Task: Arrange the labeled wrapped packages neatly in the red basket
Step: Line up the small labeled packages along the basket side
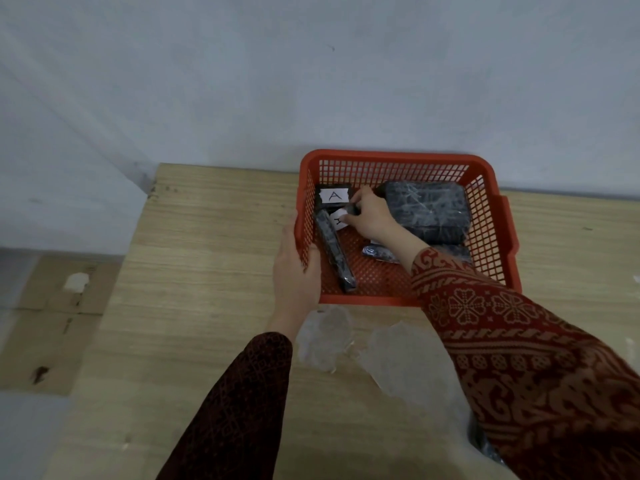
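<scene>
The red basket (391,299) stands on the wooden table against the wall. Inside, at its back left, lies a small dark package with a white label "A" (333,195). Just in front of that one, my right hand (369,216) grips another small labeled package (338,220). A long thin wrapped package (335,251) runs along the left wall. A large wrapped package (426,211) fills the back right, and a smaller flat one (379,253) shows under my right forearm. My left hand (296,268) clasps the basket's left wall.
Crumpled clear plastic wrap (325,337) and a second clump of wrap (405,362) lie on the table (194,271) in front of the basket. A dark wrapped item (486,448) peeks out at the bottom right. Cardboard (45,320) lies on the floor left of the table.
</scene>
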Motion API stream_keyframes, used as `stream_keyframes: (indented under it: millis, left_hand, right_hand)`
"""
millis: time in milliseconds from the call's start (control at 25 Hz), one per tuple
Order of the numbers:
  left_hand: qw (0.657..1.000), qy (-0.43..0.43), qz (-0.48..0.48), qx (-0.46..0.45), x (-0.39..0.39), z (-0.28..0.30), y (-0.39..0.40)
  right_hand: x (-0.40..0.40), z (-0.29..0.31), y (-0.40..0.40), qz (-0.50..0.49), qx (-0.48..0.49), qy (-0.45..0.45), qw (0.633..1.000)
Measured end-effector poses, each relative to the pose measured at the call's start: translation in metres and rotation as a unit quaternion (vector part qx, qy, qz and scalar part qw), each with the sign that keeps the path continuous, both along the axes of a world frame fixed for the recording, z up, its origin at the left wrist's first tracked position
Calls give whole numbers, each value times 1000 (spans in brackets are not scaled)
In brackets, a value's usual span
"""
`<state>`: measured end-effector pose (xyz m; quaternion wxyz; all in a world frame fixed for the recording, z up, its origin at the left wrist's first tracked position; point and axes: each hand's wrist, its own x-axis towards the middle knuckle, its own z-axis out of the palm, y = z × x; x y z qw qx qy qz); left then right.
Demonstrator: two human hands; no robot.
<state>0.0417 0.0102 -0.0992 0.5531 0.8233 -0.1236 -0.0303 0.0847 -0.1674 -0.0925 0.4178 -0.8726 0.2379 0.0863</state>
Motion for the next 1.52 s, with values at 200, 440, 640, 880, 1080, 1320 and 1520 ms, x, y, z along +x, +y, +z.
stream_keyframes:
  millis: [200,440,640,880,1080,1320,1520]
  left_hand:
    - [1000,-4,1,2,1,-1,0]
    - [1000,4,2,7,0,0,0]
    - [1000,10,-1,0,0,-1,-1]
    - [1000,12,4,2,0,-3,-1]
    - [1000,18,2,9,0,-3,-1]
    - [999,24,14,-27,-2,-2,-2]
    - [999,24,13,-33,-3,-1,-2]
  right_hand:
    - [5,-2,-2,-80,84,-3,993]
    - [-7,-23,25,-97,-47,-18,994]
    - [-15,-16,25,-2,-149,-36,988]
    - [-46,-13,21,142,-219,3,965]
    - [-47,-12,28,115,-119,6,986]
    - [-73,12,8,103,26,-99,989]
    - [-87,14,-9,193,16,-33,980]
